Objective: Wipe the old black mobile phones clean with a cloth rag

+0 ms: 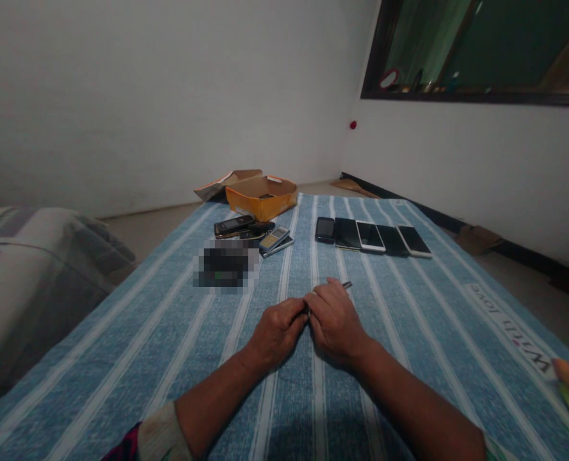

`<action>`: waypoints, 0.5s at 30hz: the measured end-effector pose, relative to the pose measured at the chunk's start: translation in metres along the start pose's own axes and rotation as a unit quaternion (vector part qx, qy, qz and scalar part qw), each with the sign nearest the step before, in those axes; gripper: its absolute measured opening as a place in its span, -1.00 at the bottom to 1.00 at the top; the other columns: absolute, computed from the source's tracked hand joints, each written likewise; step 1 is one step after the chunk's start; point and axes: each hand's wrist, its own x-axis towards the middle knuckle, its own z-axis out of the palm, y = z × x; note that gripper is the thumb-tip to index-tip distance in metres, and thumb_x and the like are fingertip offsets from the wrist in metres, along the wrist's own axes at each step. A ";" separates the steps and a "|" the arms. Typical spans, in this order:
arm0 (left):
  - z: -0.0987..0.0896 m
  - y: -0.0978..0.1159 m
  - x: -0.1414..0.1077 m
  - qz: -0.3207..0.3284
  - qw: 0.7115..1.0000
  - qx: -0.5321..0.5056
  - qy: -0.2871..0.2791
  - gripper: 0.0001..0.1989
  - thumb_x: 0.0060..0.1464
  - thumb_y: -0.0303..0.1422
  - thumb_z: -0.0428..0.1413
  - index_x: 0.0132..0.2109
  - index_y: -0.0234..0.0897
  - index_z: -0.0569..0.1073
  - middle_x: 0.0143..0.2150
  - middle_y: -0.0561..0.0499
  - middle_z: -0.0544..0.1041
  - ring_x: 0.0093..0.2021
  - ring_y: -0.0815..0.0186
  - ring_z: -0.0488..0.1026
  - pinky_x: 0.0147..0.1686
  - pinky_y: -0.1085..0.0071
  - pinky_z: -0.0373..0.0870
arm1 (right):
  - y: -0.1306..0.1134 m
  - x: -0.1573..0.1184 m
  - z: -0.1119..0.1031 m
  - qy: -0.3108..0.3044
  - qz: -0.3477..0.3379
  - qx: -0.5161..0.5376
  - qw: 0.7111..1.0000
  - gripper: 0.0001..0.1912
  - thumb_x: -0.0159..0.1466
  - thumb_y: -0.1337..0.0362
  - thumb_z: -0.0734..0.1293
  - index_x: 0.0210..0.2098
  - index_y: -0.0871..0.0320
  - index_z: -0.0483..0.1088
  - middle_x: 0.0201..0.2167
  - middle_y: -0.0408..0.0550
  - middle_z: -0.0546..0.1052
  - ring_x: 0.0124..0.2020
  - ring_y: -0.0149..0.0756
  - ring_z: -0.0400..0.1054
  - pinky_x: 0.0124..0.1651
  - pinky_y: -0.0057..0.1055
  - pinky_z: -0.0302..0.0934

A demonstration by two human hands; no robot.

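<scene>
Five phones (pixel 370 237), right of centre | right hand (pixel 335 320), below centre: grip closed around slim object (pixel 347 285), mostly hidden | left hand (pixel 277 330), touching right: grip unclear to me

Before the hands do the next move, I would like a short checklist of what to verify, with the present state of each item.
1. Both hands visible: ok; left hand and right hand meet above the striped cloth.
2. Held object identifiable: cannot tell; only a thin end clearly shows beyond the right hand.
3. Right-side phones in a row: ok; five lie side by side.
4. Left-side phones separated: not ok; some overlap.
5. Orange box open: ok.
6. Pixelated item identifiable: cannot tell.
</scene>
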 end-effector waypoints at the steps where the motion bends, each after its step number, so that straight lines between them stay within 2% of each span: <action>1: 0.000 0.000 0.000 -0.002 1.000 -0.001 0.002 -0.85 0.17 -0.46 -0.04 -0.30 -0.24 0.41 -0.41 0.06 0.48 -0.36 0.31 0.47 -0.33 0.45 0.36 | -0.002 0.000 -0.001 -0.007 0.000 0.001 1.000 -0.79 0.28 0.40 0.11 -0.34 0.16 0.36 -0.40 -0.03 0.35 -0.28 -0.19 0.20 0.14 -0.08 0.06; 5: 0.001 -0.002 0.000 0.004 1.000 -0.015 0.011 -0.83 0.16 -0.46 -0.05 -0.37 -0.25 0.37 -0.45 0.07 0.45 -0.40 0.32 0.44 -0.37 0.44 0.35 | -0.005 0.001 0.000 -0.029 0.003 -0.012 1.000 -0.76 0.36 0.31 0.10 -0.31 0.16 0.36 -0.39 -0.04 0.37 -0.26 -0.20 0.22 0.22 -0.04 -0.01; 10: 0.002 -0.001 0.001 -0.014 1.000 -0.009 0.010 -0.84 0.15 -0.46 -0.01 -0.40 -0.25 0.38 -0.48 0.09 0.44 -0.41 0.34 0.43 -0.37 0.46 0.35 | -0.002 0.000 0.003 -0.039 0.000 -0.031 0.999 -0.74 0.37 0.37 0.07 -0.24 0.15 0.38 -0.36 -0.03 0.40 -0.23 -0.19 0.23 0.22 -0.03 -0.02; 15: 0.000 0.000 0.000 -0.006 1.000 0.003 0.006 -0.86 0.17 -0.44 0.00 -0.30 -0.25 0.44 -0.40 0.04 0.51 -0.34 0.31 0.47 -0.29 0.44 0.37 | 0.013 -0.002 -0.004 -0.054 -0.001 -0.012 0.998 -0.77 0.39 0.34 0.09 -0.22 0.13 0.37 -0.36 -0.06 0.42 -0.24 -0.21 0.26 0.25 0.05 -0.09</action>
